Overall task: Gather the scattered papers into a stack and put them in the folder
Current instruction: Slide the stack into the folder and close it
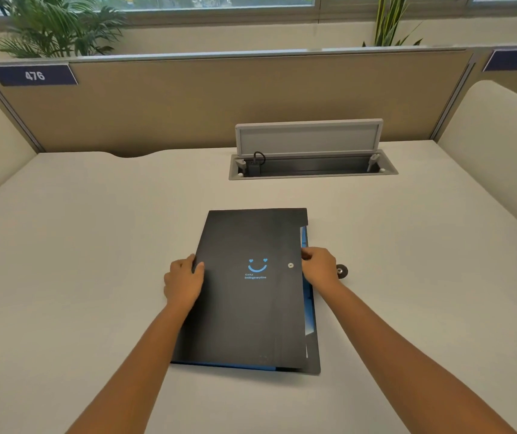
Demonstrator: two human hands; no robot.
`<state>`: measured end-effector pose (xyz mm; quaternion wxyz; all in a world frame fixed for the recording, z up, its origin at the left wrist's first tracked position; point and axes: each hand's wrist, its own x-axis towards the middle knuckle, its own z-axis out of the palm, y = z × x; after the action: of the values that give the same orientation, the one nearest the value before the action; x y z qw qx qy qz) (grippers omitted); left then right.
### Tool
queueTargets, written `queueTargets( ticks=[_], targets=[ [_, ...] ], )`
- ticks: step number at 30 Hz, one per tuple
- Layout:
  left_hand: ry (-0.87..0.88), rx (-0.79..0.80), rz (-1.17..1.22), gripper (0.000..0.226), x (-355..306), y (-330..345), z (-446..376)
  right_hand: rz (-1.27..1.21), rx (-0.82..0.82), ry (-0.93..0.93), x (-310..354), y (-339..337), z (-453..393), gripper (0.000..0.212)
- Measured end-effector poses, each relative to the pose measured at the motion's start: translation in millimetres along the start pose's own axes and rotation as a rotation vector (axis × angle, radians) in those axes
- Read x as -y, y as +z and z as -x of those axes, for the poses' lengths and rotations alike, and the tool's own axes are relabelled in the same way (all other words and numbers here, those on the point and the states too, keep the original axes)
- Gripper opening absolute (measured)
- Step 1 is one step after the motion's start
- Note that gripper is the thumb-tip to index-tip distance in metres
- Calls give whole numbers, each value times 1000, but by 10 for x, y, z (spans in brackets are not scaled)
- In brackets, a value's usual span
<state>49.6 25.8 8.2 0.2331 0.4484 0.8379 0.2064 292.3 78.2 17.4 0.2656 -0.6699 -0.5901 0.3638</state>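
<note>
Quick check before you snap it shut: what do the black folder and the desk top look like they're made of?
Black folder: looks like thin matte plastic sheet; flat dull sheen, printed blue smiley, a metal snap stud on the cover, blue inner edges showing. Could be coated card.
Desk top: pale, smooth, matte surface, probably laminate; no grain or glare visible.

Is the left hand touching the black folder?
Touching. The head view shows the left hand with its thumb lying on the black folder cover and its fingers curled around the folder's left edge.
</note>
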Motion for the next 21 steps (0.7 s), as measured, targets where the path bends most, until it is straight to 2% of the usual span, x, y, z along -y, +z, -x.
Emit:
queueTargets(
  ticks=[5, 10, 13, 16, 18, 21],
  targets=[
    [77, -79, -47, 50, 81, 73, 75, -25, 158, -14, -6, -111, -89, 20],
    [132, -130, -109, 51, 103, 153, 161, 130, 85, -49, -45, -113, -149, 24],
    [145, -144, -125, 52, 102, 145, 167, 112, 129, -88, -32, -155, -165, 22],
    [185, -157, -145, 53, 130, 148, 172, 57, 194, -46, -7, -233, -160, 32],
    [199, -147, -114, 56, 166, 147, 151, 74, 96, -48, 10, -263, -119, 37],
    [220, -107, -44, 63, 240, 128, 109, 76, -250, -241, 38, -344, 24, 31]
  ],
)
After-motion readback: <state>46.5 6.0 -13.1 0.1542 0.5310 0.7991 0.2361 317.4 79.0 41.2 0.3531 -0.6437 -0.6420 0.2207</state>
